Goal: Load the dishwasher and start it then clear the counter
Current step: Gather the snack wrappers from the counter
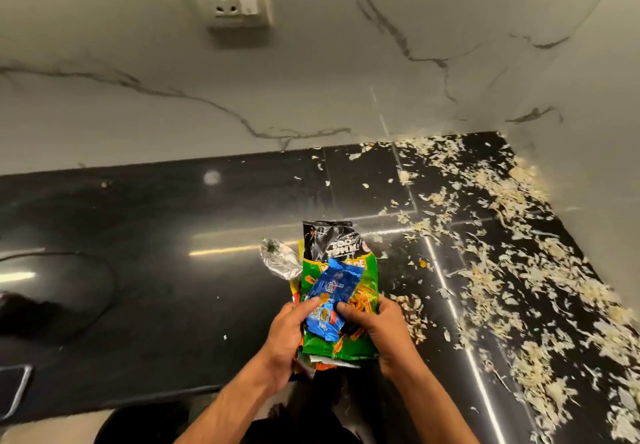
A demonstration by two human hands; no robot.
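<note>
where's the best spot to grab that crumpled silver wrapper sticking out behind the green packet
Pinch the silver wrapper at its free crumpled end, coming from the left: it juts out left of the green packet, clear of both hands, while its other end is tucked behind the stack.

two hands (341, 332), four wrappers (337, 291), one socket (231, 0).

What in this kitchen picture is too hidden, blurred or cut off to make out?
- Head view: the wrappers under the green packet and blue packet are covered; their count is unclear.
- The black packet has blurred lettering.
- The dark object at the left edge is cut off.
- Both palms, left hand and right hand, are hidden from above.
</note>
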